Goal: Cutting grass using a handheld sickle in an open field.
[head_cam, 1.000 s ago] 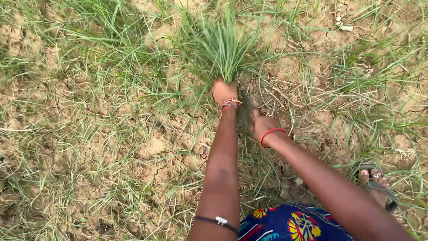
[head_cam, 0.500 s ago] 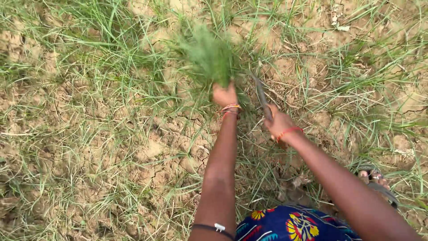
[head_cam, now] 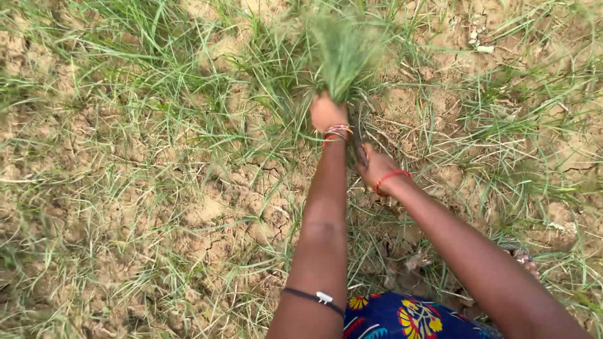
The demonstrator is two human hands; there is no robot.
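A tuft of green grass (head_cam: 342, 53) stands bunched in the left hand (head_cam: 326, 113), clenched round its base just above the ground. Beside it, the right hand (head_cam: 375, 166) grips a dark sickle (head_cam: 360, 141), blade near the roots. Cracked, dry soil (head_cam: 207, 213) with sparse grass spreads all round outdoors. Half a second back, the sickle was raised higher; it now sits lower.

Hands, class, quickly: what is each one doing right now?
Left hand: closed around a tuft of grass.
Right hand: closed on a dark tool handle; what kind of tool cannot be told.
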